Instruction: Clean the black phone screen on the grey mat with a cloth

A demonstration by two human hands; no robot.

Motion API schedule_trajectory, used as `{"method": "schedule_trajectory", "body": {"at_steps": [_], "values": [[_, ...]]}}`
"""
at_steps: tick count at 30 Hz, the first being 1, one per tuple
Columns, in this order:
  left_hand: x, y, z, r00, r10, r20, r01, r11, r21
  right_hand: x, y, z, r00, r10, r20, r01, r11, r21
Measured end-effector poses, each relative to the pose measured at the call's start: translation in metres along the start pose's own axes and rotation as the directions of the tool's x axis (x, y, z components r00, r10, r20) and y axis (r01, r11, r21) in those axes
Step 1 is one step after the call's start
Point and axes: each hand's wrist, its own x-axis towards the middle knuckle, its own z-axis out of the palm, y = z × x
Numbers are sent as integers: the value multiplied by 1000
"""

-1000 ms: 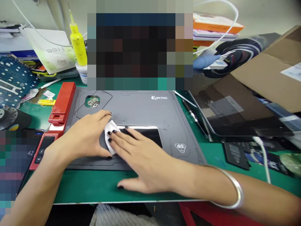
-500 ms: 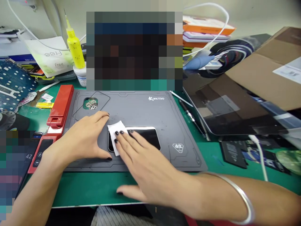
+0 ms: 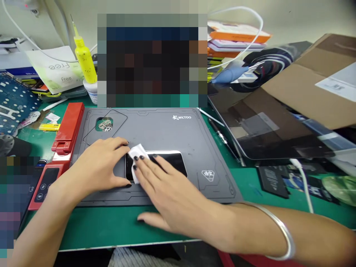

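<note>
A glossy black phone (image 3: 168, 161) lies flat on a grey WKTOO repair mat (image 3: 155, 128). My right hand (image 3: 167, 185) presses a white wipe (image 3: 137, 154) against the phone's left part, and the fingertips with dark nail polish rest on the wipe and the glass. My left hand (image 3: 96, 165) cups the phone's left end, with fingers above it and thumb below it. A silver bangle (image 3: 278, 230) circles my right wrist. The wipe and my right fingers hide part of the phone's surface.
A red plastic holder (image 3: 68, 128) runs along the mat's left edge. A yellow bottle (image 3: 84, 61) stands behind it, and a circuit board (image 3: 13, 104) lies at far left. On the right are a dark glass panel (image 3: 272, 137), a cardboard box (image 3: 311, 78) and a slim tool (image 3: 224, 135).
The wipe has moved right and slightly up, uncovering the phone's left end. My right hand has shifted with it. The whole scene has drifted left in view.
</note>
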Motion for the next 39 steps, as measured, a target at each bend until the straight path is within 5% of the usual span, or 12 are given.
{"method": "schedule_trajectory", "body": {"at_steps": [4,10,16,23,29,34,39], "values": [[1,0,0,1000,3,-7,-3,1000,3,-4,5,-1,972,214,98,-195,965,-178],[1,0,1,1000,17,-18,-16,1000,23,-7,-8,-3,999,-43,-26,41,997,-69],[3,1,0,1000,1,5,-1,1000,18,-8,-5,-1,979,173,105,-143,960,-242],[2,-1,1,1000,5,-12,-5,1000,-5,-3,-11,4,997,-66,-27,63,993,-103],[1,-2,3,1000,-1,-13,1,1000,-1,13,11,10,998,62,-19,-62,998,-1],[1,-1,2,1000,-24,-11,24,999,-26,21,33,-4,997,-21,79,12,994,108],[2,0,1,1000,-30,3,30,999,-19,13,38,-17,985,101,143,-99,995,-18]]}}
